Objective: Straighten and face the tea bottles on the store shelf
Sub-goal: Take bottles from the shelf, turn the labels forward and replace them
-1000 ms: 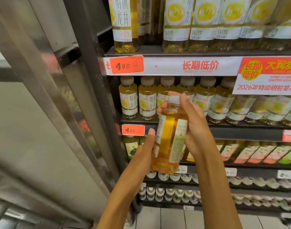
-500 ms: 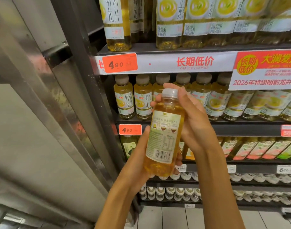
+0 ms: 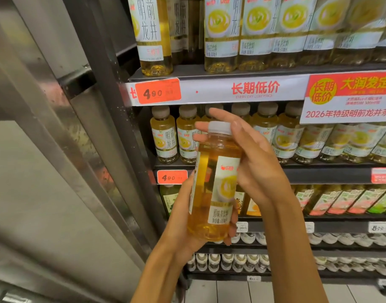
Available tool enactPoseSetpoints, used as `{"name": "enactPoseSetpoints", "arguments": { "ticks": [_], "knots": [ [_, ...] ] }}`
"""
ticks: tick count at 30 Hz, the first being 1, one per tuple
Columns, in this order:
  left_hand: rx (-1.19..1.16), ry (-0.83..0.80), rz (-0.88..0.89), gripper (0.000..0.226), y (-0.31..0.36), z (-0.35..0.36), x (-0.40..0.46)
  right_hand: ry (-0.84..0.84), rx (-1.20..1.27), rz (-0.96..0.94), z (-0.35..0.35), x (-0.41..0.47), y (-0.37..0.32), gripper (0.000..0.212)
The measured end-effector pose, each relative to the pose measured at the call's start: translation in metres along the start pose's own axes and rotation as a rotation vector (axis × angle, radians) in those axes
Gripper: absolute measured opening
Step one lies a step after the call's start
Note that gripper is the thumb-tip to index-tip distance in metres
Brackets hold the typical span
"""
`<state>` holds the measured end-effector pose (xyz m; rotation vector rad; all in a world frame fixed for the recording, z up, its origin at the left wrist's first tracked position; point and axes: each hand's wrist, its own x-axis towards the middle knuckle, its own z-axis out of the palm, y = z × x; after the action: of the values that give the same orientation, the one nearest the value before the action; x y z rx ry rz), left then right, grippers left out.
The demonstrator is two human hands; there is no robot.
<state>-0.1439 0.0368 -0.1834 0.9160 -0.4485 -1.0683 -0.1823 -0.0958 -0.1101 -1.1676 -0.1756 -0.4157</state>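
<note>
I hold one yellow tea bottle point(image 3: 214, 184) with a white cap upright in front of the shelves. My left hand point(image 3: 183, 221) grips its lower part from the left, fingers curled under the base. My right hand point(image 3: 253, 158) holds its neck and cap, fingers wrapped behind the top. The label's front, with a yellow cup picture, is turned to the right side. Behind it a row of matching tea bottles point(image 3: 164, 136) stands on the middle shelf point(image 3: 319, 171). A gap shows in that row behind the held bottle.
Taller tea bottles point(image 3: 154, 36) fill the shelf above, over an orange 4.90 price tag point(image 3: 158, 91) and a red promo sign point(image 3: 349, 97). Other drinks point(image 3: 340, 200) line the lower shelves. A metal upright and panel point(image 3: 56, 127) stand at the left.
The bottle has been rotated in my hands: the back label with barcode faced me, and now the front label comes round on the right. The view has shifted closer.
</note>
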Motion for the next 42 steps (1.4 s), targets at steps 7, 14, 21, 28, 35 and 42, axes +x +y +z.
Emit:
{"name": "enactPoseSetpoints", "arguments": {
  "ticks": [7,14,21,28,35,42],
  "knots": [
    [0.273,0.192,0.161,0.064,-0.001,0.0,0.002,0.132,-0.158,-0.112,0.002,-0.003,-0.002,0.034],
    [0.173,0.22,0.196,0.068,-0.001,0.007,0.003,0.093,-0.179,-0.001,-0.001,0.001,0.003,0.037],
    [0.207,0.196,0.178,0.076,0.004,0.005,0.005,0.068,-0.044,-0.013,0.0,0.002,0.005,0.038],
    [0.504,0.279,0.332,0.051,0.024,0.013,0.008,0.098,-0.161,-0.173,0.007,0.015,-0.005,0.033],
    [0.788,0.408,0.664,0.058,0.065,0.022,0.026,-0.015,-0.194,-0.385,0.027,0.054,-0.05,0.028],
    [0.938,0.64,0.942,0.058,0.121,0.034,0.044,-0.026,-0.302,-0.536,0.05,0.097,-0.093,0.027]
  ]
}}
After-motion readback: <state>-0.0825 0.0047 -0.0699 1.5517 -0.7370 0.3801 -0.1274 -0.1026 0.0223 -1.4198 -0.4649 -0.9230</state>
